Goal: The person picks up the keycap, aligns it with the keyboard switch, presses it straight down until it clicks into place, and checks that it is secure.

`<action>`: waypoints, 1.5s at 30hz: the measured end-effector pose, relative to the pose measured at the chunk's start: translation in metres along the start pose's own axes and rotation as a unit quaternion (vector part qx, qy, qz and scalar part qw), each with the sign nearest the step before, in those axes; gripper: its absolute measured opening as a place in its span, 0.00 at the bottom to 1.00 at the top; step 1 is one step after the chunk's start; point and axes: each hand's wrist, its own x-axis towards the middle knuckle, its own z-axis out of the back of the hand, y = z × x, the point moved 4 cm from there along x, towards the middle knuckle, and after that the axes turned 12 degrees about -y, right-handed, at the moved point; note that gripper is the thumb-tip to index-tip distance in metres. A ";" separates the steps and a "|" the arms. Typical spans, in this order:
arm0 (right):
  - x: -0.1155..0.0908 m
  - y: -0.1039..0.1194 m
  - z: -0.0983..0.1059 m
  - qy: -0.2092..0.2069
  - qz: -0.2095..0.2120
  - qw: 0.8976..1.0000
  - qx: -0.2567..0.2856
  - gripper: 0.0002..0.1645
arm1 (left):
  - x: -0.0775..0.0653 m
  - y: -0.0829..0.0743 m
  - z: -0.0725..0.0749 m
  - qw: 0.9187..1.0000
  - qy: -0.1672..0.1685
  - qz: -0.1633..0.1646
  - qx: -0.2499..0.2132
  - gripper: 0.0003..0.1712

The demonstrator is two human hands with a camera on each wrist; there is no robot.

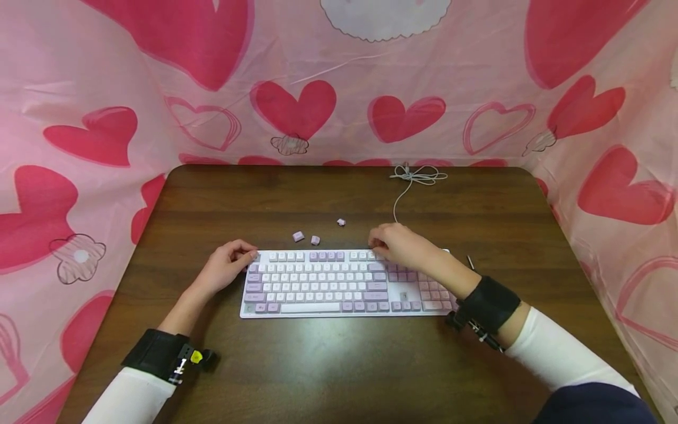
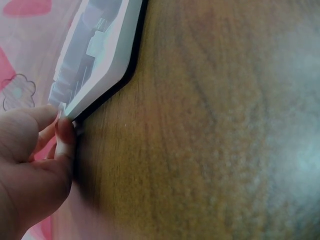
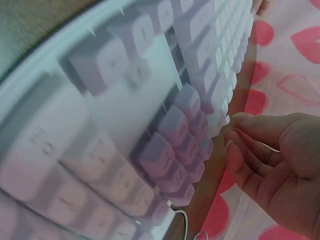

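Observation:
A white and purple keyboard (image 1: 318,286) lies across the middle of the wooden table. My left hand (image 1: 229,263) pinches its far left corner, thumb on top and a finger underneath at the edge, as the left wrist view shows. At the far edge, right of centre, my right hand (image 1: 399,242) grips the keyboard rim between thumb and curled fingers (image 3: 240,167), close to the end of the top key row. The up-arrow spot (image 1: 404,296) and the near left corner spot (image 1: 249,308) have no keycap on them. The right forearm covers part of the number pad.
Two pale purple keycaps (image 1: 298,236) lie just behind the keyboard, with another small pale piece (image 1: 341,222) farther back. A bundled white cable (image 1: 418,175) rests at the table's far edge. A thin metallic stick (image 1: 470,262) lies right of the keyboard. Heart-patterned cloth (image 1: 349,118) surrounds the table.

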 end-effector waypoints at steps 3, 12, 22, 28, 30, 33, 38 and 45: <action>0.010 -0.006 -0.001 0.009 -0.005 1.000 0.015 0.06 | -0.001 0.000 0.000 1.000 0.001 0.003 0.000 0.19; 0.051 -0.026 -0.002 0.018 0.038 0.999 0.011 0.06 | 0.000 -0.001 -0.001 1.000 0.000 0.007 -0.002 0.19; 0.097 -0.026 -0.017 0.100 0.044 0.994 -0.002 0.22 | 0.000 0.000 -0.001 1.000 -0.010 0.005 -0.012 0.18; 0.103 -0.026 -0.035 0.138 0.045 0.989 0.006 0.20 | 0.000 -0.002 -0.002 1.000 -0.014 0.001 -0.012 0.17; 0.103 -0.025 -0.038 0.130 0.054 0.990 0.005 0.16 | 0.000 -0.002 -0.002 1.000 -0.017 0.001 -0.013 0.16; 0.102 -0.023 -0.040 0.116 0.065 0.991 -0.006 0.11 | -0.001 -0.003 -0.002 1.000 -0.020 -0.005 -0.012 0.17; 0.099 -0.019 -0.040 0.097 0.095 0.990 -0.043 0.08 | -0.002 -0.005 -0.001 1.000 -0.024 -0.006 -0.014 0.16; 0.092 -0.018 -0.038 0.070 0.123 0.988 -0.058 0.09 | -0.005 -0.007 0.000 1.000 -0.023 -0.002 -0.013 0.16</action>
